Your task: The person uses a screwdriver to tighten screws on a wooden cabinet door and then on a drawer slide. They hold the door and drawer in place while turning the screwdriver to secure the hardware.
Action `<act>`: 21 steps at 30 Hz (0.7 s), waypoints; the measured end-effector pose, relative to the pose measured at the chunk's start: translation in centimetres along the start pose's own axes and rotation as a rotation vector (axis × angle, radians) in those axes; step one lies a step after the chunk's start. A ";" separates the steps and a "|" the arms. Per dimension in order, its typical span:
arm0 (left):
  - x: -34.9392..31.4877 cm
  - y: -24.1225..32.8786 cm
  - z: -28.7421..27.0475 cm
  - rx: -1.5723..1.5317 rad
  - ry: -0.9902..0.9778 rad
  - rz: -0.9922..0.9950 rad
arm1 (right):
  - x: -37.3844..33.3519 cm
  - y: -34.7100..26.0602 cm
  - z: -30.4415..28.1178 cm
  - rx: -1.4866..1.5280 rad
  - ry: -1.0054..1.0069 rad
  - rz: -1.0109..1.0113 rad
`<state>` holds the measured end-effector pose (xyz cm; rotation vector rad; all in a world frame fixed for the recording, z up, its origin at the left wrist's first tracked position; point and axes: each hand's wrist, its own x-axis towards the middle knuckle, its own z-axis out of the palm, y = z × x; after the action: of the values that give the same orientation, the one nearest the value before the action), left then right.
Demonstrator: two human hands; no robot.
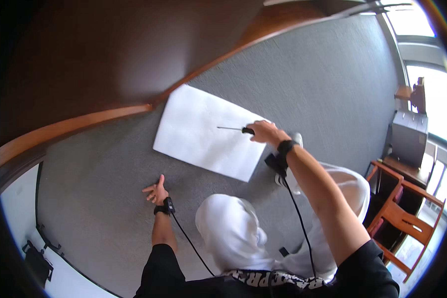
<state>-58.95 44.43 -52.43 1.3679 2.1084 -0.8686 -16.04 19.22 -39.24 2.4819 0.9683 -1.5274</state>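
Observation:
My right hand is closed round the black handle of a screwdriver. Its thin metal shaft points left, over the middle of a white sheet that lies on the grey floor. Whether the tip touches the sheet I cannot tell. Off to the left, my left hand has its fingers spread and holds nothing. It is over the floor, apart from the sheet's near left edge. Each wrist wears a black band with a small device and a cable.
Dark brown wooden furniture rises along the far left, its lower edge meeting the sheet's far corner. Grey carpet surrounds the sheet. At the right stand a wooden chair and a grey box-shaped machine. My white-clad knees are close below.

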 end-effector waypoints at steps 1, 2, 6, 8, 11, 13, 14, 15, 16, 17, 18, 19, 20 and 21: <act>-0.2 0.1 -0.1 0.284 -0.079 0.020 | -0.3 -0.3 -0.9 -0.052 -0.035 -0.033; -0.4 0.2 0.1 0.548 -0.156 0.038 | -1.1 -0.6 -1.5 0.046 0.008 -0.038; -0.1 -0.8 0.9 0.430 0.089 0.077 | -3.2 -2.2 -4.9 0.148 0.276 -0.016; 0.4 -1.6 1.0 0.282 0.122 0.209 | -4.7 -3.4 -6.5 0.191 0.460 -0.016; 1.0 -2.2 0.8 0.415 0.015 0.352 | -8.4 -6.1 -8.8 0.095 0.408 -0.036; 1.2 -2.6 0.4 0.258 -0.016 0.353 | -12.8 -7.9 -10.2 -0.063 0.388 -0.043; 1.2 -2.5 0.3 0.319 0.014 0.406 | -15.3 -8.8 -11.0 -0.055 0.369 -0.009; 1.3 -2.4 0.3 0.316 0.005 0.426 | -18.4 -9.6 -11.6 0.020 0.363 0.007; 1.4 -2.1 0.3 0.316 -0.009 0.440 | -21.2 -10.6 -12.0 0.099 0.394 -0.012; 1.4 -1.9 0.4 0.314 -0.029 0.456 | -24.1 -11.5 -12.4 0.087 0.451 -0.069; 1.5 -1.6 0.4 0.312 -0.039 0.468 | -27.5 -12.1 -12.6 0.152 0.518 -0.113; 1.5 -1.3 0.4 0.313 -0.051 0.469 | -30.5 -12.6 -12.8 0.187 0.533 -0.129; 1.5 -1.2 0.5 0.317 -0.061 0.475 | -33.5 -13.0 -12.6 0.263 0.534 -0.132; 1.5 -1.0 0.6 0.317 -0.071 0.483 | -35.9 -13.4 -12.3 0.294 0.594 -0.145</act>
<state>-60.46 44.61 -53.62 1.8705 1.5237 -1.0456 -24.72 17.46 0.04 3.2427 1.0700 -1.0252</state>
